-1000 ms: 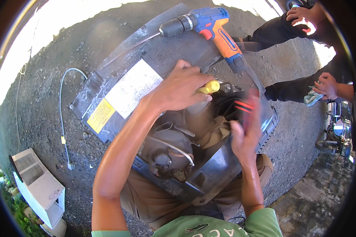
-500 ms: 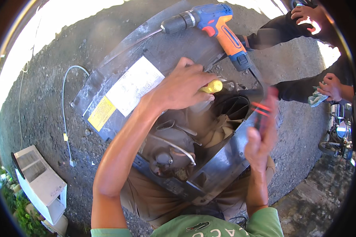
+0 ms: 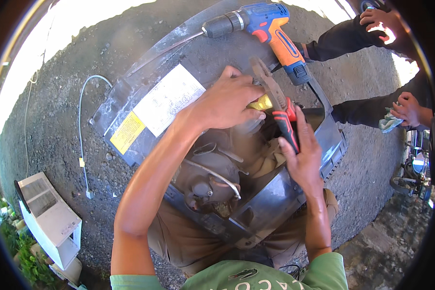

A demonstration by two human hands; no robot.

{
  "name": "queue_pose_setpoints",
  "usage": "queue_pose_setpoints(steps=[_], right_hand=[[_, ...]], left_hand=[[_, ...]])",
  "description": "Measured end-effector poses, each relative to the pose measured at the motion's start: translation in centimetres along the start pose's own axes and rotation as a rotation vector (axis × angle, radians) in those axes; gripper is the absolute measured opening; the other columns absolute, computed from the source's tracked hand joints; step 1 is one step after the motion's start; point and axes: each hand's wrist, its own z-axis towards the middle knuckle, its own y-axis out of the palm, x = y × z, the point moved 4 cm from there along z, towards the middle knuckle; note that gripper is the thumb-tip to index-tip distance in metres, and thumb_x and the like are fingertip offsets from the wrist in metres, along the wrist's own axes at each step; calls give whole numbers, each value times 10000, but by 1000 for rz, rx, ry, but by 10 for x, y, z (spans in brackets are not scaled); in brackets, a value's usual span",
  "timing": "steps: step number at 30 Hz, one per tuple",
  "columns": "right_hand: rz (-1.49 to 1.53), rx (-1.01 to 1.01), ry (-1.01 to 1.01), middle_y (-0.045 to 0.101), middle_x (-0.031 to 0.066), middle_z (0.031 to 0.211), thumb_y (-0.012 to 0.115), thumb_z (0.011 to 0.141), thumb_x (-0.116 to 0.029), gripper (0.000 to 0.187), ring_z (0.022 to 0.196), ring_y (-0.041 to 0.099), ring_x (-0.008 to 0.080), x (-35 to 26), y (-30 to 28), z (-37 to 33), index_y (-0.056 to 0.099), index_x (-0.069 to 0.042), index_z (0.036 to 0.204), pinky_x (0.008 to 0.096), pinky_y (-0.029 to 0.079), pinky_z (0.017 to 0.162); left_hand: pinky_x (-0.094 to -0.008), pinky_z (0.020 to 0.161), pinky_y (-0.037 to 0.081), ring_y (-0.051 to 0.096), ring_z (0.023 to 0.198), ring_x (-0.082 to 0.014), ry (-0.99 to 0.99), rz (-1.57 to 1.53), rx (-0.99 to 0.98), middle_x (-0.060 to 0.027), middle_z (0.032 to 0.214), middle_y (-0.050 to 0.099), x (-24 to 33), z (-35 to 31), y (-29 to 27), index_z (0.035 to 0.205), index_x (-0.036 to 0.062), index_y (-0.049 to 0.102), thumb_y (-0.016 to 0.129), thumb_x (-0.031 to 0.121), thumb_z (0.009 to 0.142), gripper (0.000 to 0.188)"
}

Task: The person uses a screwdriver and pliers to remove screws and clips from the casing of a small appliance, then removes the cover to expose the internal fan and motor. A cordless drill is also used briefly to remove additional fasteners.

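My left hand (image 3: 224,104) is closed round a yellow-handled screwdriver (image 3: 261,103), whose handle end points up; its tip is hidden below. Pliers with red and black handles (image 3: 286,129) are gripped in my right hand (image 3: 305,159). The metal jaws of the pliers lie against or just over the butt of the screwdriver handle; I cannot tell if they touch. Both tools are above an open dark housing (image 3: 270,198) that rests between my knees. Inside it sit a rounded dark metal compressor (image 3: 203,181) and a bent pale tube (image 3: 215,175).
A blue and orange cordless drill (image 3: 275,38) lies on the far side of the housing. White and yellow labels (image 3: 169,100) are stuck on its left panel. A grey cable (image 3: 81,140) and a white box (image 3: 50,217) are on the gravel at left. Another person's hands (image 3: 406,110) show at right.
My right hand has swung the pliers left and inward, onto or over the screwdriver's butt. My left hand stays around the screwdriver, now tilted slightly differently.
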Motion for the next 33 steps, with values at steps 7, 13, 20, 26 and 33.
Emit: queue_pose_setpoints(steps=[7,13,20,26,33], right_hand=[[371,425,-17,495,206,1431,560,967,-460,772,1275,517,289,23,-9,-7,342,80,1475,366,386,1059],[404,377,51,542,164,1347,559,977,-463,736,1188,532,225,50,6,-1,363,31,1486,340,397,1018],[364,405,16,578,85,1213,563,983,-459,712,1017,547,142,50,8,-3,371,-9,1501,274,438,912],[444,374,38,537,170,1376,556,974,-495,756,1230,522,237,47,6,0,384,50,1469,351,394,1038],[530,415,72,541,151,1364,574,973,-473,750,1198,531,221,54,9,-3,383,56,1469,343,400,1027]], left_hand=[[-377,959,326,530,857,-243,3,-62,-6,-60,800,573,1,-2,-6,1123,102,658,700,418,861,413],[-399,972,343,560,915,-253,77,-36,-43,-83,860,600,10,5,-4,1138,78,651,707,359,857,402],[-395,1019,344,567,984,-281,15,7,4,-113,930,616,12,9,-8,1152,24,622,703,324,860,427],[-398,1012,366,556,1009,-301,21,-18,20,-117,980,601,19,-4,-6,1131,52,621,705,289,867,365],[-426,929,397,550,993,-317,-52,-141,34,-127,958,589,17,-9,-3,1112,50,608,704,269,867,342]])
